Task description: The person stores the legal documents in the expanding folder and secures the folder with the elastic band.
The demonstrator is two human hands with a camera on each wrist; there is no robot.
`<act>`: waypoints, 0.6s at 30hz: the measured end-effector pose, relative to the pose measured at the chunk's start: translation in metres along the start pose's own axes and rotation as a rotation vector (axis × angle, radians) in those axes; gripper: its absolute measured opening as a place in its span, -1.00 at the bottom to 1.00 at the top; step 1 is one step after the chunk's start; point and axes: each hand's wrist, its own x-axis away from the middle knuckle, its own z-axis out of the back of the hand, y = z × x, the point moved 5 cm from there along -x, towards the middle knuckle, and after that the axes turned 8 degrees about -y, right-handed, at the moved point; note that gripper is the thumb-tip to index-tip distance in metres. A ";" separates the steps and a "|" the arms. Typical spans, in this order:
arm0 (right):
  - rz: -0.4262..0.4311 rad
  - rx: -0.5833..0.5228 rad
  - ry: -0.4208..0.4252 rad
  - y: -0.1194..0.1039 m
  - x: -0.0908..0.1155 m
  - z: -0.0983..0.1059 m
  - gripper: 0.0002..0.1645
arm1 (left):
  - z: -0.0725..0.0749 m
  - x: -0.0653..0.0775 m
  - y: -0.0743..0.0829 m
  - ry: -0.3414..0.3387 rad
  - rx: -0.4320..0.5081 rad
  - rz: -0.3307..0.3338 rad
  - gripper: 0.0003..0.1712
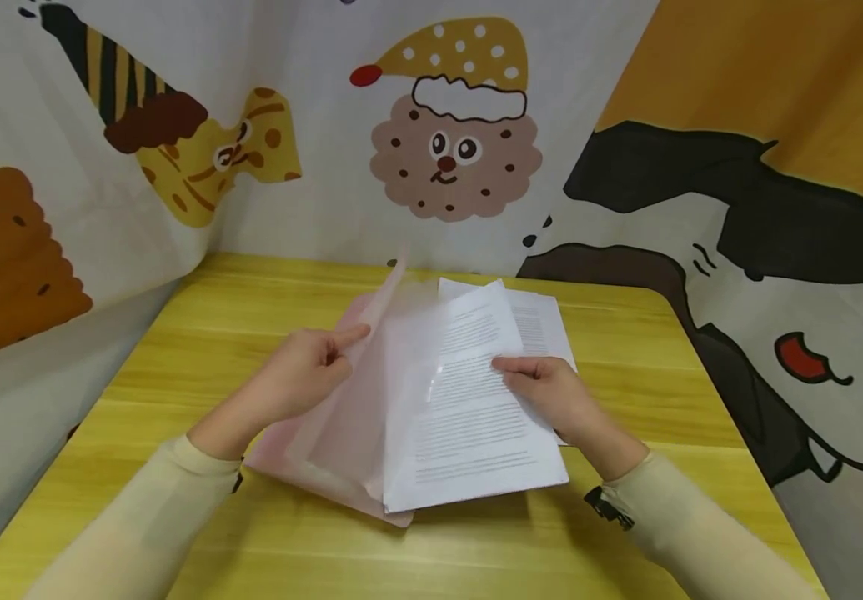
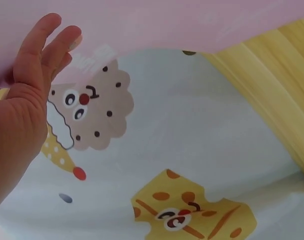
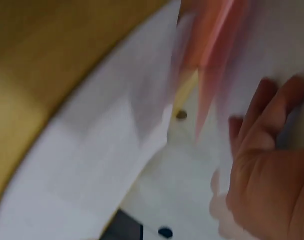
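Observation:
A translucent pink folder (image 1: 281,446) stands part open on the table, its leaves fanned upward. My left hand (image 1: 303,371) pinches the edge of a raised pink leaf between thumb and index finger; in the left wrist view that pink sheet (image 2: 172,27) spans the top, behind the fingers. Printed sheets (image 1: 469,425) lean to the right of the leaves, their left part overlapped by a clear sleeve (image 1: 410,358). With thumb and forefinger my right hand (image 1: 554,396) pinches their right edge. In the right wrist view the other fingers (image 3: 257,115) spread behind the held sheets.
More printed papers (image 1: 544,321) lie on the yellow wood-grain table (image 1: 641,383), behind and right of the held ones. A cartoon-printed cloth (image 1: 311,225) hangs along the table's far edge and sides.

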 end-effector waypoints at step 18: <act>0.082 0.010 0.189 -0.010 0.002 -0.054 -0.52 | -0.013 -0.014 0.013 0.042 -0.030 0.004 -0.36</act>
